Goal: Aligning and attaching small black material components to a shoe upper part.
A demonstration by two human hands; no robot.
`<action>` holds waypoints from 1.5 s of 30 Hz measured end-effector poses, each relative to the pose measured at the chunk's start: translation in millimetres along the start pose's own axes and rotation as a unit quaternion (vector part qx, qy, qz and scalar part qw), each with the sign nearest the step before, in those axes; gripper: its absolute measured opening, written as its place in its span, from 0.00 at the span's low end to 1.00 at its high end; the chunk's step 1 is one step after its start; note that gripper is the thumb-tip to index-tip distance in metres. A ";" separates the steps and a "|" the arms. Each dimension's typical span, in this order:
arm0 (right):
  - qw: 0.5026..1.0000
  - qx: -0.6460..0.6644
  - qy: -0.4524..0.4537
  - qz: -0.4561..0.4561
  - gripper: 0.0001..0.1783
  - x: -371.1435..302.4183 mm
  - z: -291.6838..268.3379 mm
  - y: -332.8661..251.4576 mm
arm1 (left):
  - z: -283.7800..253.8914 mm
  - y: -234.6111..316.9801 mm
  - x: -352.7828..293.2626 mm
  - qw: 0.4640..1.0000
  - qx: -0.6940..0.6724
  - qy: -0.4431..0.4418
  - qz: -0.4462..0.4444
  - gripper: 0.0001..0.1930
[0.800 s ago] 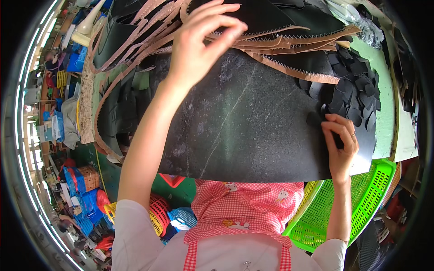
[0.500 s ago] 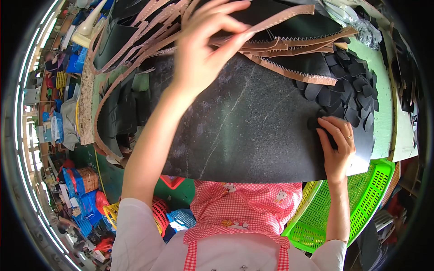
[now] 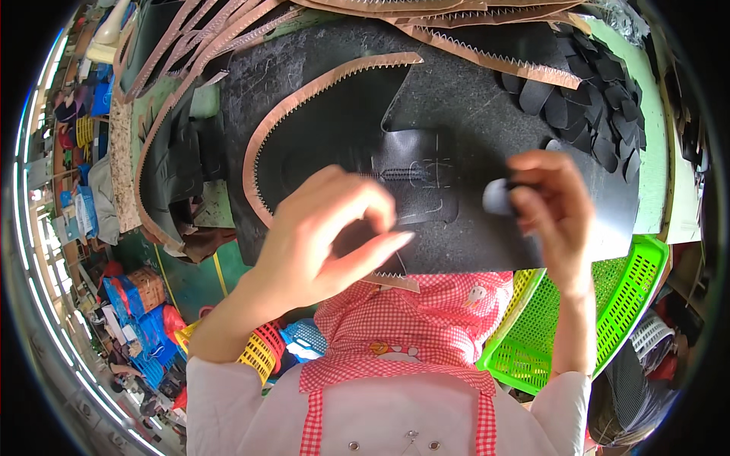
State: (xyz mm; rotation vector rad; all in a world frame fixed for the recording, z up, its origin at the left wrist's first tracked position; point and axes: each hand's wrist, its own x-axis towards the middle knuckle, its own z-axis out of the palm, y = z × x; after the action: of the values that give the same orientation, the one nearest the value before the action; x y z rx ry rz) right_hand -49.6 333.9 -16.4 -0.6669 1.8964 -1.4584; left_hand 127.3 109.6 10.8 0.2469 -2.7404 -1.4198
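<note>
A black shoe upper [image 3: 334, 114] with a tan, zigzag-stitched curved edge lies flat on the dark work board [image 3: 487, 251]. Stitching and pale marked lines show near its middle. My left hand [image 3: 327, 235] is over its near part, thumb and forefinger apart, with nothing seen between them. To the right, my right hand [image 3: 559, 209] pinches a small rounded black piece [image 3: 498, 196], whose pale, shiny face catches the light. Motion blurs that hand a little. Several similar black rounded pieces [image 3: 593, 106] lie in a heap at the far right of the board.
More tan-edged black uppers [image 3: 487, 57] are stacked along the far side, and others [image 3: 179, 129] hang over at the left. A bright green plastic basket [image 3: 623, 304] stands below the board's right end. Clear plastic wrap [image 3: 623, 19] sits at the far right.
One shoe upper has come from the far stack onto the middle of the board. My left hand has drawn nearer. My right hand has lifted off the board with a small black piece.
</note>
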 end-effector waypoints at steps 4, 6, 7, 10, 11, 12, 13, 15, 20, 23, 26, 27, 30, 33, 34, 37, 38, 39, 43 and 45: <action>0.984 0.110 -0.134 0.047 0.25 -1.9 24.6 -17.1 | 23.1 10.8 25.2 0.998 -0.052 -0.033 -0.022 0.09; 0.993 0.067 -0.099 0.005 0.25 0.2 22.8 -6.8 | 18.8 10.3 26.6 0.986 -0.123 -0.039 -0.101 0.08; 0.997 0.023 -0.062 -0.039 0.24 3.0 20.2 -1.1 | 16.0 8.6 27.6 0.964 -0.192 -0.045 -0.178 0.07; 0.977 -0.164 0.038 -0.133 0.13 19.5 10.0 7.5 | 11.9 -4.1 34.4 0.971 -0.163 0.000 -0.172 0.08; 0.973 -0.181 0.045 -0.138 0.10 22.1 9.0 8.5 | 13.8 -4.9 36.9 0.975 -0.144 0.004 -0.168 0.08; 0.973 -0.179 0.045 -0.137 0.10 24.5 9.5 9.6 | 16.2 -5.6 40.4 0.975 -0.143 0.003 -0.171 0.08; 0.965 -0.207 0.037 -0.158 0.09 26.6 10.8 10.7 | 19.5 -6.8 44.1 0.972 -0.142 -0.012 -0.188 0.08; 0.956 -0.231 0.029 -0.177 0.08 28.6 12.0 14.0 | 24.5 -11.1 47.6 0.968 -0.138 -0.029 -0.208 0.09; 0.940 -0.275 0.030 -0.200 0.09 28.5 13.7 19.2 | 28.6 -15.7 50.7 0.970 -0.115 -0.026 -0.213 0.09; 0.941 -0.274 0.033 -0.196 0.10 28.0 15.1 18.4 | 29.8 -15.6 50.2 0.971 -0.112 -0.024 -0.210 0.09; 0.940 -0.274 0.036 -0.201 0.10 28.0 15.1 19.2 | 30.4 -11.5 50.8 0.972 -0.097 -0.021 -0.211 0.10; 0.940 -0.274 0.036 -0.200 0.10 28.0 15.0 19.5 | 31.4 -11.6 51.0 0.972 -0.098 -0.022 -0.211 0.10; 0.939 -0.278 0.036 -0.199 0.11 27.6 15.5 20.1 | 33.8 -12.0 50.8 0.975 -0.081 -0.017 -0.206 0.10; 0.938 -0.281 0.040 -0.199 0.10 26.9 19.1 18.9 | 35.7 -12.7 49.2 0.977 -0.071 -0.009 -0.199 0.10; 0.929 -0.301 0.044 -0.209 0.10 26.6 23.0 16.2 | 36.1 -12.9 48.9 0.980 -0.057 -0.003 -0.191 0.11; 0.910 -0.350 0.043 -0.216 0.10 25.9 29.5 13.1 | 40.4 -15.5 46.6 0.992 0.037 0.031 -0.120 0.14; 0.900 -0.379 0.042 -0.212 0.10 25.8 31.5 12.5 | 40.6 -16.5 45.1 0.990 0.117 0.054 -0.055 0.16; 0.900 -0.378 0.040 -0.215 0.10 26.1 32.3 11.9 | 37.4 -15.9 45.5 0.990 0.118 0.057 -0.057 0.16; 0.892 -0.386 0.031 -0.234 0.15 25.0 39.0 12.2 | 7.9 -20.1 29.6 0.972 0.181 0.125 -0.082 0.19; 0.888 -0.382 0.021 -0.254 0.18 20.9 43.7 9.1 | -23.5 -30.6 20.9 0.933 0.302 0.191 -0.045 0.22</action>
State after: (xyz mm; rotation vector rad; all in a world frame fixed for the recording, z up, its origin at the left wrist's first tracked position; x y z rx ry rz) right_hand -30.8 293.0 -36.7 -1.6028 2.4493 -0.9392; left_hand 113.0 70.0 -1.2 0.6007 -2.7539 -0.4202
